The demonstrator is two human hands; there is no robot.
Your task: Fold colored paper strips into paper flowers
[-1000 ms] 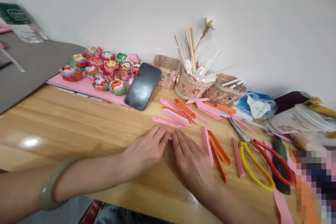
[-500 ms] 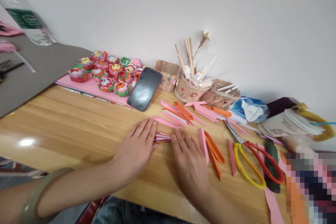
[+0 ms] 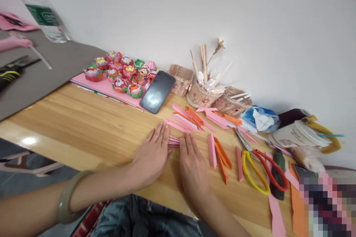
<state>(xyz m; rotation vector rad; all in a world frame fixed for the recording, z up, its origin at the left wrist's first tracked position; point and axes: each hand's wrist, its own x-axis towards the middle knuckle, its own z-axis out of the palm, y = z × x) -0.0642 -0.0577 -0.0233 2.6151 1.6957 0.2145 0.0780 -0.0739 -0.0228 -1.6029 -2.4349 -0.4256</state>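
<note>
My left hand (image 3: 155, 148) lies flat with its fingers stretched out over the left end of a small stack of folded striped paper (image 3: 174, 141) on the table. My right hand (image 3: 194, 159), also flat with fingers extended, presses on the right end. Between the fingertips a short stretch of the stack shows thin pink, white and dark edges; both ends are hidden under my hands. Just beyond my fingertips lie folded pink paper strips (image 3: 175, 126). To the right of my right hand are a pink folded strip (image 3: 212, 151) and orange folded strips (image 3: 223, 159).
Paper flowers (image 3: 121, 84) sit on pink sheets, with a phone (image 3: 158, 92) beside them. Decorated baskets (image 3: 204, 95) stand along the wall. Scissors (image 3: 254, 152), a dark green tool (image 3: 277, 177) and a cup (image 3: 299, 135) lie right. Pliers (image 3: 13, 70) and a bottle (image 3: 46, 18) are left.
My hands have drawn slightly closer together, so less of the paper stack shows between them. The camera view has shifted a little; the other items look unmoved.
</note>
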